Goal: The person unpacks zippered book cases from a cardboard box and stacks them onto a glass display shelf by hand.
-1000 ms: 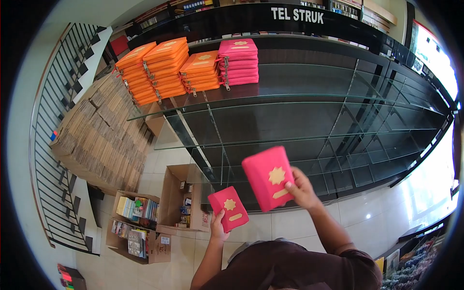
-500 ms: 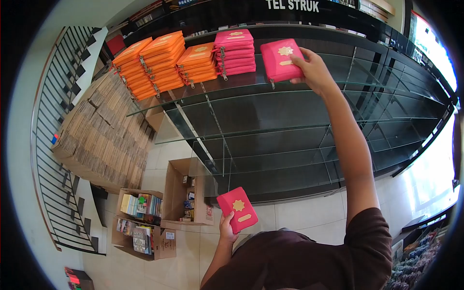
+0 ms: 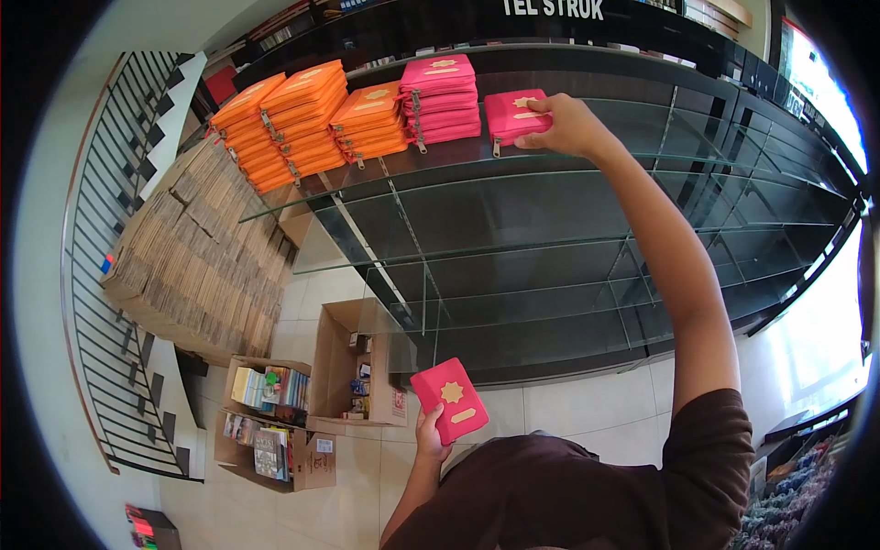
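My right hand [image 3: 568,126] grips a pink zip-cover book [image 3: 510,117] by its right side, with the arm stretched far forward. The book lies flat at the front of the top glass shelf [image 3: 431,163], just right of a stack of pink zip-cover books [image 3: 442,101]; its zip pull hangs at the front left corner. Low down near my body, my left hand [image 3: 431,434] holds a second pink zip-cover book [image 3: 449,403], its gold star emblem facing up. Left of the pink stack stand several stacks of orange zip-cover books [image 3: 307,119].
Lower glass shelves [image 3: 513,243] run beneath the top one. At left are a tall pile of flattened cardboard [image 3: 197,247] and a stair railing [image 3: 92,321]. Open cardboard boxes [image 3: 321,458] with books and small packs stand on the tiled floor [image 3: 577,399].
My right hand has come down and slightly left, bringing its pink book from above the shelf to the surface beside the pink stack. The left hand stays nearly still with its book.
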A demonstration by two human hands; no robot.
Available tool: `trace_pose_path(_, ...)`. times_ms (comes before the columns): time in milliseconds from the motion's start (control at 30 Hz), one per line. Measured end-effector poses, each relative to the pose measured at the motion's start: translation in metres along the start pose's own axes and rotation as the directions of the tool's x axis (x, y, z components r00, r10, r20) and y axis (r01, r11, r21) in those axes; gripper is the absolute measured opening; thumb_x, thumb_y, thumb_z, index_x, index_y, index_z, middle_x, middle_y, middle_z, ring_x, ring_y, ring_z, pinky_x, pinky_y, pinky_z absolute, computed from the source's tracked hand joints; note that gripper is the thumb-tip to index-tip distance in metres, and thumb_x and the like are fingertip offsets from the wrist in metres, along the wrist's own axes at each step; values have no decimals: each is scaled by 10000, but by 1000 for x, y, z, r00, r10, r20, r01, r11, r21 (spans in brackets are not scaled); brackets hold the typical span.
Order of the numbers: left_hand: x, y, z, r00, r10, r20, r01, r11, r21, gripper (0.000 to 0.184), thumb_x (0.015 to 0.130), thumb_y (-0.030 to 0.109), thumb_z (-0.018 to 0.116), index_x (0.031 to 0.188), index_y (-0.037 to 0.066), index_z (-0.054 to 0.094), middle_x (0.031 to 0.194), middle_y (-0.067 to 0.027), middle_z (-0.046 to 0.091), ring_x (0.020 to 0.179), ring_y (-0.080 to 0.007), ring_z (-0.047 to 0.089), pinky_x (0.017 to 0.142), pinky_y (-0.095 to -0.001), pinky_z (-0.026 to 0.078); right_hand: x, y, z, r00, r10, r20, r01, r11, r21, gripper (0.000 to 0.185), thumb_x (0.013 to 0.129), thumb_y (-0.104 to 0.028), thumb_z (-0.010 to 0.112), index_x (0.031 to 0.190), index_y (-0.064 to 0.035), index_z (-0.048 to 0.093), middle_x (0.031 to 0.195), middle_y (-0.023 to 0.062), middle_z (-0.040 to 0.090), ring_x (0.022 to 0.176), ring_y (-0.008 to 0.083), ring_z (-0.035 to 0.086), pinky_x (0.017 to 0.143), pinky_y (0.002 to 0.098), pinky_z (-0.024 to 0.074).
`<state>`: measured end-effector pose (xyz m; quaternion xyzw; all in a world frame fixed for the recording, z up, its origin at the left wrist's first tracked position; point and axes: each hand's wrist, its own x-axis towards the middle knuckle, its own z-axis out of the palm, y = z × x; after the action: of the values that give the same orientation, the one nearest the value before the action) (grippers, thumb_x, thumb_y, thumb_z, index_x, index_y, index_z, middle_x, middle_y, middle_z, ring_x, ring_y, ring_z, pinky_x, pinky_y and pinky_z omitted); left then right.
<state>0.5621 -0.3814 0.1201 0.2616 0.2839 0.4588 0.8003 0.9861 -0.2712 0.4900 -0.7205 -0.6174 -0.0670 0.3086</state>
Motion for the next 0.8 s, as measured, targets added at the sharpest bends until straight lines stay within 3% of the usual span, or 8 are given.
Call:
trace_pose_path(67, -1, -1, 2, 1000, -15, -8, 16, 1000, 19, 415, 923, 122, 564, 1319, 50, 464, 1213, -107, 593, 1090, -238, 613, 932, -380, 517, 3, -3, 2, 1000, 12, 12, -11, 999, -36, 754, 673, -382, 856, 1263, 17, 608, 1080, 248, 672, 1034, 374, 653, 897, 384, 493)
trace_pose_path(267, -2, -13, 1, 999, -2, -40, 3, 999, 44, 433, 927, 126, 546, 1337, 50, 429, 1185, -111, 596, 1066, -255, 625, 894, -405, 538, 22, 3, 15, 999, 52, -16, -53, 992, -117, 719, 666, -473, 836, 1209, -35, 662, 1039, 205, 694, 1012, 353, 662, 902, 398, 507)
trace_pose_path(367, -5, -13, 4, 998, 12, -69, -7, 998, 69, 422, 927, 134, 546, 1327, 50, 441, 1167, -110, 603, 1027, -247, 639, 854, -387, 552, 26, 6, 18, 997, 73, 27, -71, 996, -55, 715, 672, -493, 825, 1198, -34, 669, 1048, 202, 693, 1016, 349, 662, 906, 395, 506)
trace_pose_path(467, -7, -12, -3, 999, -20, -48, 23, 998, 52, 426, 927, 114, 566, 1333, 52, 452, 1217, -106, 590, 1096, -240, 610, 930, -387, 517, 31, 12, 22, 997, 70, 15, -70, 997, -28, 702, 671, -479, 832, 1186, -29, 674, 1058, 203, 692, 1022, 344, 662, 908, 393, 504)
trace_pose_path(567, -7, -13, 1, 998, 14, -59, -10, 998, 64, 430, 924, 140, 552, 1330, 49, 442, 1167, -110, 604, 1021, -246, 642, 846, -382, 554, 34, 15, 24, 996, 86, 26, -87, 996, 25, 699, 670, -463, 839, 1195, -33, 671, 1068, 206, 690, 1027, 344, 661, 908, 388, 502)
trace_pose_path(800, -11, -17, 2, 998, -8, -55, 9, 1000, 19, 455, 919, 143, 566, 1347, 51, 441, 1221, -112, 588, 1107, -254, 605, 930, -405, 518, 39, 19, 28, 996, 87, 26, -87, 996, -6, 746, 668, -456, 842, 1249, -35, 637, 1097, 222, 681, 1043, 352, 656, 915, 382, 497)
